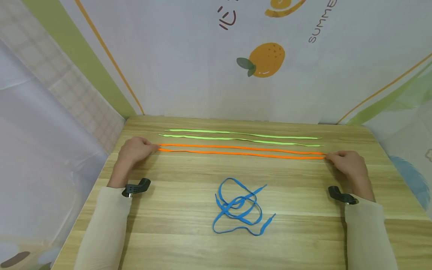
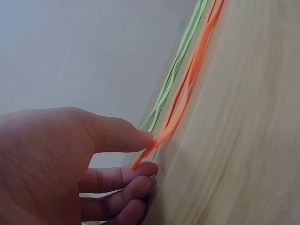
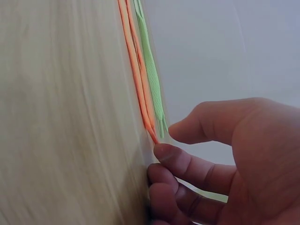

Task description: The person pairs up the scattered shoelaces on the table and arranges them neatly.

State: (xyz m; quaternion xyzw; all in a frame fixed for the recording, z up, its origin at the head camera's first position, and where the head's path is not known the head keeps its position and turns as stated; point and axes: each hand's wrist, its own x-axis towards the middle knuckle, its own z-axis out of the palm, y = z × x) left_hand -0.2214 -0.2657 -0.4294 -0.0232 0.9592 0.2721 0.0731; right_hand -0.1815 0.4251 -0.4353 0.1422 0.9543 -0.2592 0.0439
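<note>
Shoelaces in orange (image 1: 241, 153) run nearly parallel across the wooden tabletop (image 1: 168, 225), two strands. At their left ends, your left hand (image 1: 134, 150) pinches them; at their right ends, your right hand (image 1: 347, 163), grip or mere touch, can't tell. Risk: uneven pull could skew the strands; drifting away from you could foul the green shoelaces (image 1: 216, 138) just beyond them. Nearer you than the orange: blue shoelace tangle (image 1: 233, 203), blocking neither hand.

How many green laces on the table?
2. The rear lace lies near the back edge; the front lace runs just before it, behind the orange strands. Both show end to end in the head view.
</note>
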